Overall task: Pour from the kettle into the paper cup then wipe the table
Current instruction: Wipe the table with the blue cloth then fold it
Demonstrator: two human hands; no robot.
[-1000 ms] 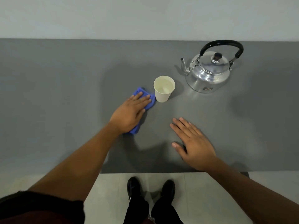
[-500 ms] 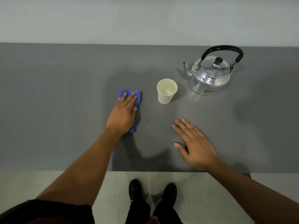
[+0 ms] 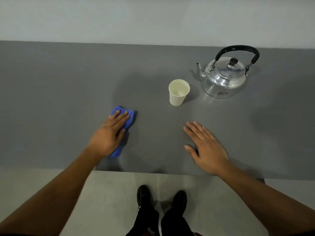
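Left of centre: your left hand (image 3: 109,135) lies flat, fingers extended, pressing the blue cloth (image 3: 126,123) onto the grey table (image 3: 51,82). Cloth is folded; it shows beyond the fingertips and below the palm.

Centre, upper: paper cup (image 3: 178,92) upright, liquid visible inside. It stands well apart from the cloth and just left of the kettle.

Lower centre-right: your right hand (image 3: 206,149) is spread, palm down on the table, holding nothing.

Upper right: kettle (image 3: 225,74) upright on its base, lid on, handle raised, spout toward the cup.

Progress, as judged: pour looks done, given the filled cup and the set-down kettle. Wiping is under way; no spill is visible, so how much surface remains cannot be told.

Count: one cloth, one cup, one kettle, two hands.
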